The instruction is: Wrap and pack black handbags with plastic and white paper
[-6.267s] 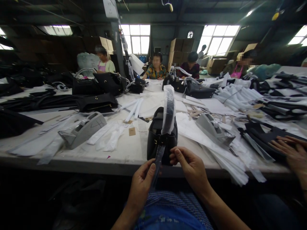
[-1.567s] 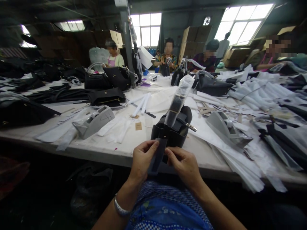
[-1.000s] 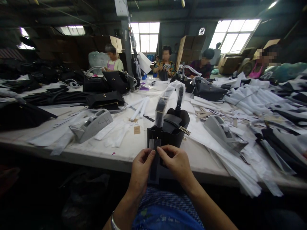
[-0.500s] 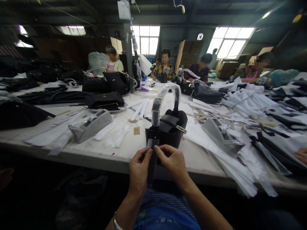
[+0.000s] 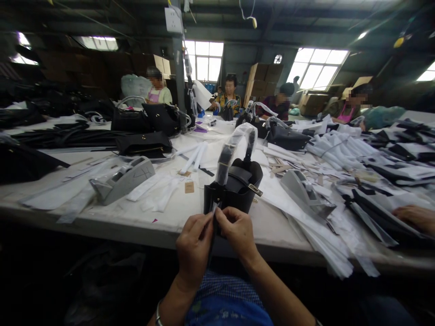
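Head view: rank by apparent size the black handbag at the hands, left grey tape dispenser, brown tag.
1. black handbag, handle included; nearest the camera, so unsure.
2. grey tape dispenser, about matching the bag's body.
3. brown tag.

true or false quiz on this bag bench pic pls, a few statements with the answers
1. The left hand and right hand both pinch a dark strip at the front of the black handbag. True.
2. The handbag lies flat on its side. False: it stands upright near the front edge of the table.
3. Clear plastic wraps the handbag's handle. True.
4. One grey tape dispenser sits left of the handbag, a second dispenser right of it. True.
5. Only the wearer's two hands are in view at the table. False: another person's hand rests at the far right.
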A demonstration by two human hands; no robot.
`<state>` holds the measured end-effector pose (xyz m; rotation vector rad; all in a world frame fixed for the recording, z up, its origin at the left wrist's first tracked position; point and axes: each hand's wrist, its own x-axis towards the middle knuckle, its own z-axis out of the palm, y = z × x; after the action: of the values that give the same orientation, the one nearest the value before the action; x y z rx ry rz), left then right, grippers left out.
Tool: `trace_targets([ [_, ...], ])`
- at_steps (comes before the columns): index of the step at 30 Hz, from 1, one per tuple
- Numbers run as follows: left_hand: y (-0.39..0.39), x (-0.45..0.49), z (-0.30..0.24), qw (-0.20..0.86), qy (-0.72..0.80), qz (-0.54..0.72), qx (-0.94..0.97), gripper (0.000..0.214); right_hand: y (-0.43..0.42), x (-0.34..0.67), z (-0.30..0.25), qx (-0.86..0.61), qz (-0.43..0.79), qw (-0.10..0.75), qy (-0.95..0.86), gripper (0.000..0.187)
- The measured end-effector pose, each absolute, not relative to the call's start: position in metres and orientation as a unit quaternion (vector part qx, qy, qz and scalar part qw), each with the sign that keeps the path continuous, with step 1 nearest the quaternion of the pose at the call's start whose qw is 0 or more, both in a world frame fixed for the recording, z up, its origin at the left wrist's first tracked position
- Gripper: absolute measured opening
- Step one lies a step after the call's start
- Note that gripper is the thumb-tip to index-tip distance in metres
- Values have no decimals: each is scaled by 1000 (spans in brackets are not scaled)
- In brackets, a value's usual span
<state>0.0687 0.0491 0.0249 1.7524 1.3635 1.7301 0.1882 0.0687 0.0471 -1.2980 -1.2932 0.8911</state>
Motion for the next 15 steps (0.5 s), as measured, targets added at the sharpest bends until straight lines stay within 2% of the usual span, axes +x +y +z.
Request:
trace_targets([
  [6,48,62,23,117,461,546,689,29,61,191,45,-502,437,540,-516,47],
  [11,50,59,25,121,466,502,719,29,61,193,48,-513,405,522,-548,44],
  [15,45,60,27,73,475,475,737,32,61,192,46,-516,425,523,-528,46],
])
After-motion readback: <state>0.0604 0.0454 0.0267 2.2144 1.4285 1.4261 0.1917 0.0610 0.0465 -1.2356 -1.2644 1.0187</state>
